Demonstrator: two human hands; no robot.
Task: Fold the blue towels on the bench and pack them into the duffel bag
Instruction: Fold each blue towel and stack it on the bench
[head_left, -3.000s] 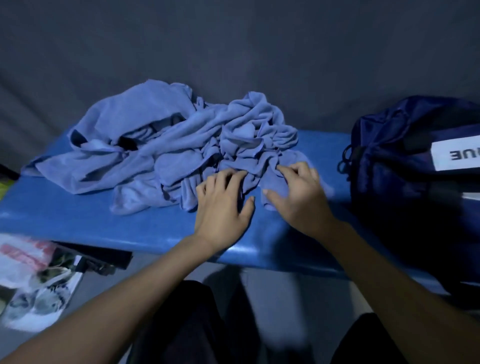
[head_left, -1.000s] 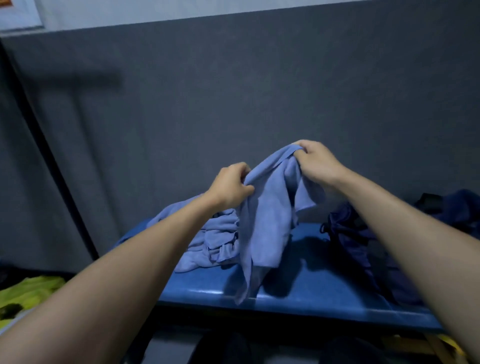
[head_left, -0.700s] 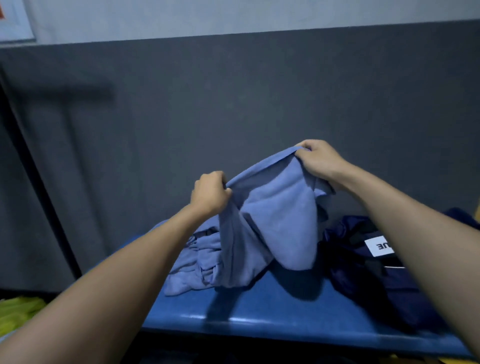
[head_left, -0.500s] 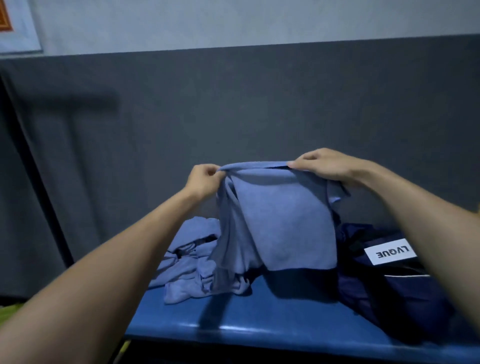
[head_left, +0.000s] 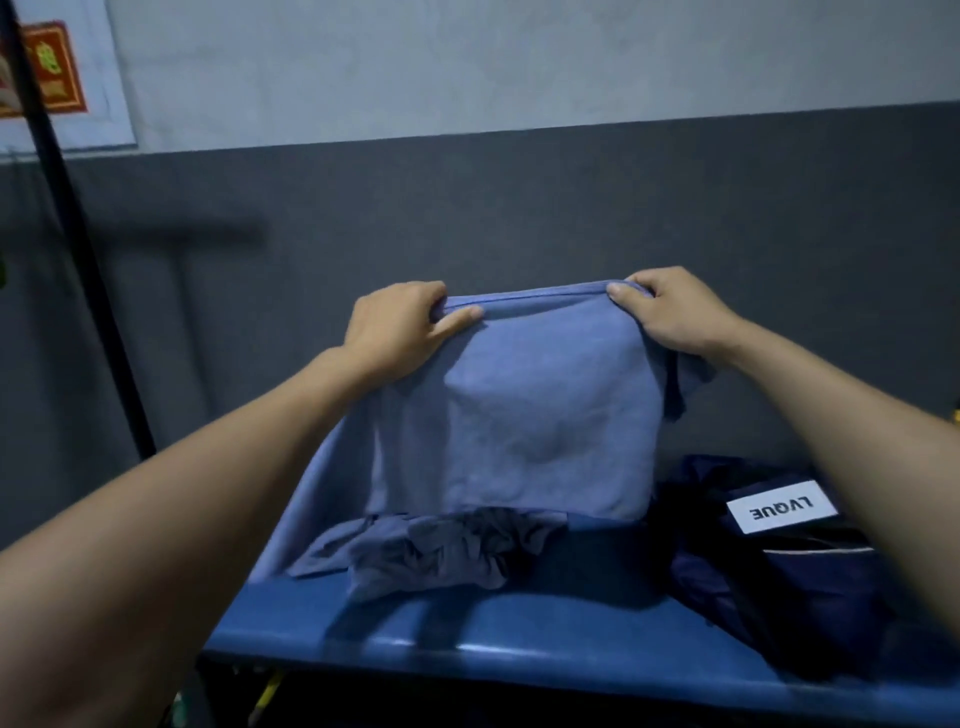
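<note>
Against the grey wall, your left hand (head_left: 400, 325) and right hand (head_left: 670, 309) each pinch a top corner of a blue towel (head_left: 511, 415), hanging mid-frame over the blue surface (head_left: 519, 644). Folding is just starting; next, bring the corners together, then pack it into the duffel bag (head_left: 810, 582) at lower right.

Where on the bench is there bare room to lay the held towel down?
Bare bench runs along the front edge, between the crumpled towels and the duffel bag. The left rear is crowded by the crumpled towels, the right end by the bag.
</note>
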